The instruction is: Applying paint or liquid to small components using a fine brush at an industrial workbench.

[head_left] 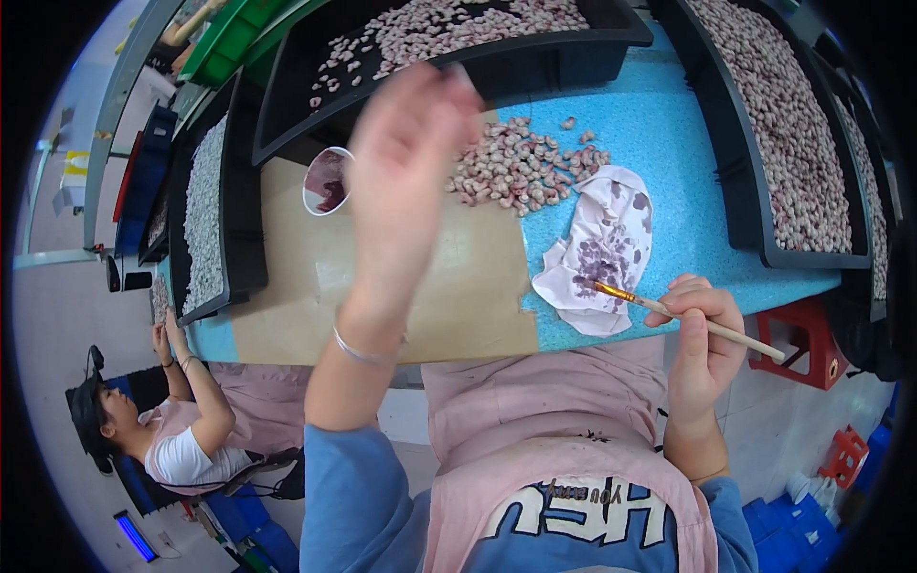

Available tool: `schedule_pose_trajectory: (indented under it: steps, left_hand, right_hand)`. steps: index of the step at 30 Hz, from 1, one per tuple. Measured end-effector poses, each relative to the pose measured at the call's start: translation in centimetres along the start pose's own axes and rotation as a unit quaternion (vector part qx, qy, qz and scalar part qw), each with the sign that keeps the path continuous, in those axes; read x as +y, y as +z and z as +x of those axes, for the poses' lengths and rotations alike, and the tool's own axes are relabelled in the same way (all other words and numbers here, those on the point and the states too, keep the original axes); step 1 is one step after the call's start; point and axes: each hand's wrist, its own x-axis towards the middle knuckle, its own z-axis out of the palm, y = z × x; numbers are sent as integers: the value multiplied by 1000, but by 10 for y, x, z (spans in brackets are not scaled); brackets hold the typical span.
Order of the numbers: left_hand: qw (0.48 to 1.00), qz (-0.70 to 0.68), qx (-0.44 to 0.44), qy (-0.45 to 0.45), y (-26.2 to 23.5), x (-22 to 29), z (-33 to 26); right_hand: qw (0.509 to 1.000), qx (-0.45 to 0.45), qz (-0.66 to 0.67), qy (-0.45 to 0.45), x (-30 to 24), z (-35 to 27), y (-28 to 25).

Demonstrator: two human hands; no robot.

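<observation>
My right hand (705,358) holds a paintbrush (623,294) by its pale wooden handle, fingers wrapped round it. The brush's bristles touch or hover just above a crumpled white cloth (592,234) blotched with purple stains; I cannot tell which. My left hand (406,143) is raised over the table near the far black tray, smeared by motion, so its fingers and anything in them are unclear. Beside its wrist stands a white cup (328,181) with dark purple-red residue inside. To its right lies a loose heap of small curled, cream-and-purple shell-like pieces (521,167).
A black tray (573,62) at the back and another tray (726,124) on the right hold similar pieces. On the left a black tray (245,205) holds pale grey-white pieces. A co-worker (181,420) sits at left; a red stool (812,344) stands below the table's right end.
</observation>
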Motion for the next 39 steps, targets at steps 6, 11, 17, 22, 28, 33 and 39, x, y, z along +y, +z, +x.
schedule_pose_trajectory:
  steps: [6, 11, 17, 22, 28, 33, 39]
  left_hand:
    - [982, 165, -79, 41, -6, -1, -4]
    - [897, 406, -163, 56, -14, -42, -36]
    - [851, 461, -213, 137, -10, -57, -35]
    - [835, 476, -214, 175, -8, -57, -35]
    - [953, -58, -192, -226, 1, -29, -76]
    - [929, -158, -179, -281, 8, -28, -96]
    - [936, -175, -172, -251, 15, -31, -103]
  right_hand:
    - [999, 18, 20, 19, 5, -2, -4]
    - [1000, 8, 9, 26, 9, 0, -8]
    - [999, 14, 11, 33, 8, -2, -7]
    - [999, 11, 10, 30, 6, -4, -9]
    - [998, 27, 31, 38, 2, -2, -6]
    - [999, -24, 29, -33, -3, 4, -4]
    - [997, -45, -43, -55, -6, 3, -2]
